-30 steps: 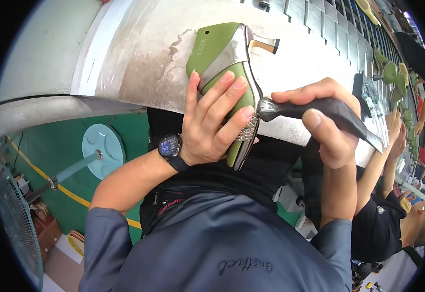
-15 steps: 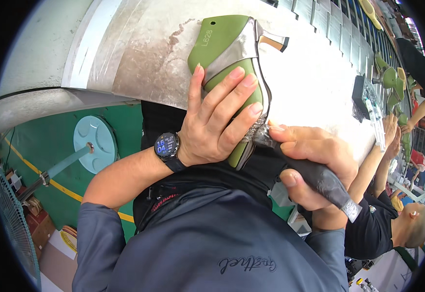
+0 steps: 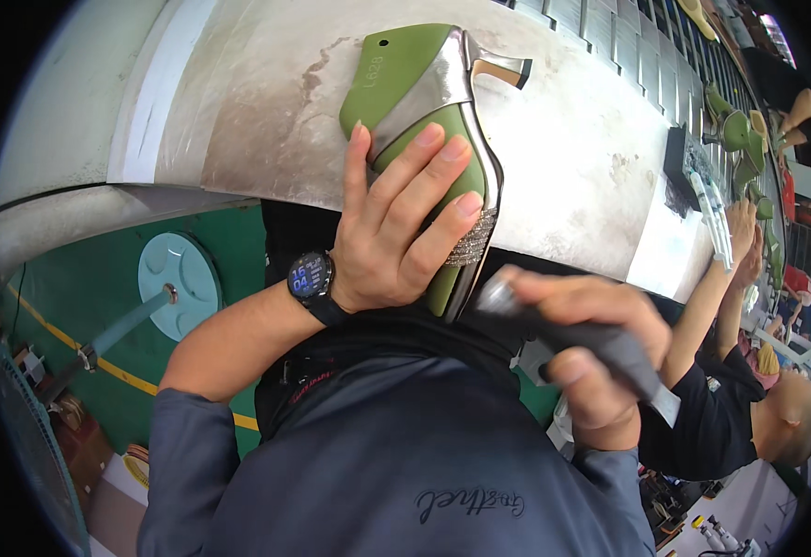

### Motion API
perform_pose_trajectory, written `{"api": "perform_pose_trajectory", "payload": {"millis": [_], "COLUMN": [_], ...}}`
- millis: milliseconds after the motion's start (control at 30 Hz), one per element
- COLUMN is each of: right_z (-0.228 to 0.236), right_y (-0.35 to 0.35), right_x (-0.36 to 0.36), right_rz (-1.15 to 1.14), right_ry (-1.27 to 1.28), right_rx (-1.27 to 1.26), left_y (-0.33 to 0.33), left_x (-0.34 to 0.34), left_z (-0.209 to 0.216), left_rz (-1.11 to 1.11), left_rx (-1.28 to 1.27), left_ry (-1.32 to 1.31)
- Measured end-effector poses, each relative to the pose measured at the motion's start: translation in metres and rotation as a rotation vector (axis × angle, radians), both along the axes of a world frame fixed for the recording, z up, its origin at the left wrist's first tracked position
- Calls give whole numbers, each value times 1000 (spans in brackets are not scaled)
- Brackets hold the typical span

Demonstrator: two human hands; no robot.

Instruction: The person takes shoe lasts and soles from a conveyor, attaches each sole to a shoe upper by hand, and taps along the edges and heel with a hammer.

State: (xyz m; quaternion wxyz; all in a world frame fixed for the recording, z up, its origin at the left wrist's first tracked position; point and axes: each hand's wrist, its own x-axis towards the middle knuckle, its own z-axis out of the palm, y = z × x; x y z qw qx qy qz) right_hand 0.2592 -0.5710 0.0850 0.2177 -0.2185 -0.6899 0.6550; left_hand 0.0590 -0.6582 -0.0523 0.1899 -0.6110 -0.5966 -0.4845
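Observation:
A silver high-heeled shoe on a green shoe last lies on its side, its heel pointing to the far right and its toe end toward my body. Sparkling bands cross it near the toe. My left hand grips the shoe and last from the left, fingers laid over the green side and thumb hidden. To the right of the toe, my right hand is closed around a dark-handled hand tool with metal at both ends. The tool's blurred tip is apart from the shoe.
The shoe rests on a worn pale worktable with its edge close to my body. A dark box stands at the right, beside a conveyor of slats. A co-worker works there among green lasts.
My right hand has drawn the tool's tip back off the shoe's banded toe area, uncovering the bands. The shoe and my left hand appear slightly farther left in view.

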Motion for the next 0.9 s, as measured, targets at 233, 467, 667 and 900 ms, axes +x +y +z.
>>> {"api": "perform_pose_trajectory", "payload": {"millis": [233, 467, 667, 900], "right_z": [-15, -14, -10, 17], "right_y": [19, 22, 32, 81], "right_x": [-33, -25, -32, -69], "right_rz": [-186, -93, -109, -5], "right_ry": [95, 31, 57, -197], "right_rx": [15, 101, 59, -149], "left_y": [1, 2, 1, 5], "left_x": [5, 3, 5, 7], "left_z": [0, 1, -2, -12], "left_rz": [-21, 23, 6, 31], "left_rx": [1, -23, -46, 6], "left_ry": [-67, -34, -48, -48]}}
